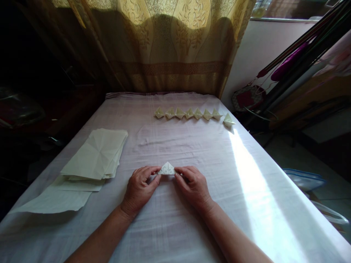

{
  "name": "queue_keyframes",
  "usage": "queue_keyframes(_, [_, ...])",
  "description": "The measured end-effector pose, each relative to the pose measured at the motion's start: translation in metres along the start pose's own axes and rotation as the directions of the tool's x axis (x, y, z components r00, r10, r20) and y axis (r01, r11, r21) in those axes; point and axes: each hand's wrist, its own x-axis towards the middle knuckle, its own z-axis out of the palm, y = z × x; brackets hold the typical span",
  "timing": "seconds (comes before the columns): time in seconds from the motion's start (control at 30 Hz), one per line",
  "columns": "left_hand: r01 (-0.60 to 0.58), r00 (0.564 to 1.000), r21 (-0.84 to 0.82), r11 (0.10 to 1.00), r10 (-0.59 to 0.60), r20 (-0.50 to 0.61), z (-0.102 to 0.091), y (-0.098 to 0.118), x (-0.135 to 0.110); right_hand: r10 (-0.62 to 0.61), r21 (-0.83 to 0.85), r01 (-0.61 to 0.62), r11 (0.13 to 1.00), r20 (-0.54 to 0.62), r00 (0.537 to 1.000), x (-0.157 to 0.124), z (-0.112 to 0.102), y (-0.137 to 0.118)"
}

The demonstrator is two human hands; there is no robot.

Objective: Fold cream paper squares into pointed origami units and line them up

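Note:
A small folded paper triangle (168, 168) with printed marks and a centre crease is held just above the cloth-covered table (175, 226), point upward. My left hand (142, 186) pinches its left corner between thumb and fingers. On the opposite corner, my right hand (194, 185) is closed in a similar pinch. The corners themselves are hidden under the fingertips. Farther back stands a row of several folded paper boats (189, 113), pale yellow-green. One more paper boat (228, 120) sits a little apart at the row's right end.
A stack of creased paper sheets (95, 153) lies to the left, its lowest sheets spreading toward the front. Behind the table hangs a gold patterned curtain (175, 47). Bright sunlight crosses the cloth on the right. A bag (248, 98) hangs beyond the table's right edge.

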Motion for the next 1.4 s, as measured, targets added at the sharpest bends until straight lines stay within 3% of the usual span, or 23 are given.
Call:
queue_keyframes(0.4, [-0.026,1.000,0.007,1.000,0.026,-0.008,0.001,0.003,-0.001,-0.009,-0.029,0.009,1.000,-0.010,1.000,0.000,0.000,-0.002])
queue_keyframes(0.63, [-0.009,0.999,0.030,1.000,0.008,0.042,0.005,0.003,-0.002,-0.144,-0.161,0.139,0.977,-0.022,0.989,0.004,-0.003,-0.003])
queue_keyframes(1.1, [-0.031,0.987,0.265,0.964,-0.011,0.158,-0.002,0.010,0.000,-0.273,-0.147,0.264,0.953,-0.046,0.961,0.004,-0.004,-0.009])
queue_keyframes(1.2, [-0.095,0.989,0.330,0.939,0.051,0.140,-0.003,0.011,-0.001,-0.239,-0.118,0.232,0.966,-0.054,0.969,0.003,-0.001,-0.006])
queue_keyframes(1.4, [-0.155,0.987,0.370,0.916,0.129,0.093,-0.001,0.010,-0.001,-0.057,-0.112,0.048,0.993,-0.078,0.995,-0.001,0.002,-0.004])
